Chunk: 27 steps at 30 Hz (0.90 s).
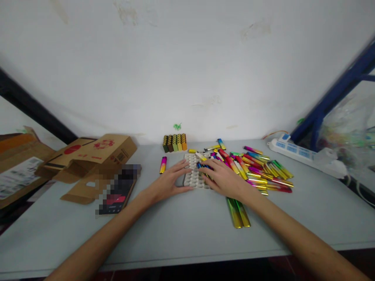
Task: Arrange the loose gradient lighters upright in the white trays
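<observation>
A white tray with rows of round hollows lies on the table in front of me. My left hand rests at its left edge, fingers stretched and apart, thumb along the near corner. Over the tray's right side, my right hand has its fingers curled around blue lighters in shiny casings; how many is hidden. To the right is a loose heap of shiny multicoloured lighters. Two long green-gold foil-like pieces stick out below my right wrist. One pink-yellow lighter lies alone left of the tray.
A block of upright lighters stands by the wall. On the left are an opened cardboard box and a phone, partly pixelated. A white power strip lies at the right, near a blue metal frame and plastic bags.
</observation>
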Available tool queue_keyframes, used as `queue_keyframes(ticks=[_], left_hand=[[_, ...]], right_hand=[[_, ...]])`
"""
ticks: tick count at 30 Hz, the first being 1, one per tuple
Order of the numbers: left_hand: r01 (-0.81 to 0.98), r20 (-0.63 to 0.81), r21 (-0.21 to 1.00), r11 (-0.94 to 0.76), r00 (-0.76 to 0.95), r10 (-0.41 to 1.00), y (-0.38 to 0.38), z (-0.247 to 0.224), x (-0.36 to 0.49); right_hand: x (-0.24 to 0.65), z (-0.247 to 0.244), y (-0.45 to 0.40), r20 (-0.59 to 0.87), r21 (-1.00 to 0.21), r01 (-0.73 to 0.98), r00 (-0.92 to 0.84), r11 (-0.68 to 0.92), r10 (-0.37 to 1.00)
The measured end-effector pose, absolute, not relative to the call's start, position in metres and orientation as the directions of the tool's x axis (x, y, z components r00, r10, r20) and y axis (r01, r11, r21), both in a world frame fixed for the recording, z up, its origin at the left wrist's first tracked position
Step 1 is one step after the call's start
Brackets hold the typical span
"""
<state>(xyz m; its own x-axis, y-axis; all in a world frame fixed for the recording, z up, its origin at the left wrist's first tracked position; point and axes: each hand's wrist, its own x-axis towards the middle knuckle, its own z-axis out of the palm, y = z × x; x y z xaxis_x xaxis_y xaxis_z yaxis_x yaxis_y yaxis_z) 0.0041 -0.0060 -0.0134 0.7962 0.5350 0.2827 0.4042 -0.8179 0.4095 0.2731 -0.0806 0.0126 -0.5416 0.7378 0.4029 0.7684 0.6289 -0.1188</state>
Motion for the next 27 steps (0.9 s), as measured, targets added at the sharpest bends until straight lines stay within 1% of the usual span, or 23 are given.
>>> queue_keyframes(ticks=[4, 7, 9, 11, 13, 21, 27], left_hand=[[0.392, 0.294, 0.423, -0.817, 0.793, 0.533, -0.009, -0.010, 0.004], [0.398, 0.279, 0.433, -0.808, 0.794, 0.540, -0.015, -0.006, 0.002], [0.397, 0.267, 0.438, -0.806, 0.799, 0.539, -0.021, -0.005, -0.001], [0.400, 0.262, 0.438, -0.805, 0.800, 0.540, -0.026, -0.005, -0.006], [0.411, 0.257, 0.431, -0.803, 0.798, 0.546, -0.032, -0.005, -0.012], [0.465, 0.215, 0.430, -0.774, 0.780, 0.588, -0.061, 0.003, -0.038], [0.473, 0.201, 0.470, -0.745, 0.764, 0.612, -0.077, 0.012, -0.054]], right_hand=[[0.283, 0.019, -0.079, 0.363, -0.089, 0.836, -0.478, 0.541, 0.800], [0.277, 0.019, -0.080, 0.372, -0.114, 0.855, -0.436, 0.506, 0.820], [0.268, 0.019, -0.082, 0.384, -0.136, 0.818, -0.476, 0.559, 0.791], [0.259, 0.017, -0.084, 0.375, -0.140, 0.760, -0.553, 0.635, 0.744], [0.253, 0.014, -0.086, 0.363, -0.147, 0.722, -0.597, 0.677, 0.715], [0.265, 0.008, -0.086, 0.425, -0.232, 0.691, -0.561, 0.684, 0.711], [0.276, 0.009, -0.081, 0.410, -0.244, 0.728, -0.522, 0.641, 0.748]])
